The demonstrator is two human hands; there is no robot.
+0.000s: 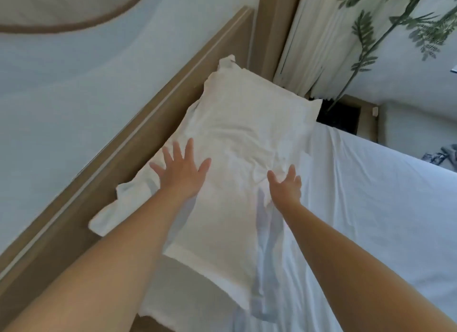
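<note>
Both stretch toward twelve o'clock: left grip [181, 174] pressed flat on the pillow [243, 133], fingers splayed; right grip [286, 187], at its three o'clock, loosely open, holding nothing.

Both arms are bare and stretched forward, nearly straight at the elbows. The left forearm [118, 245] comes in from the lower left corner of the view, the right forearm [346, 245] from the lower right, and they draw closer toward the wrists. The left hand [181, 174] lies palm down, its back to the camera, with all five fingers [189, 148] straight and spread wide and the thumb splayed out to the right. The right hand [286, 187] is well apart from it and slightly nearer the body. It is relaxed, its fingers [291, 172] gently bent and close together, its thumb held out to the left. Neither hand is curled closed.
</note>
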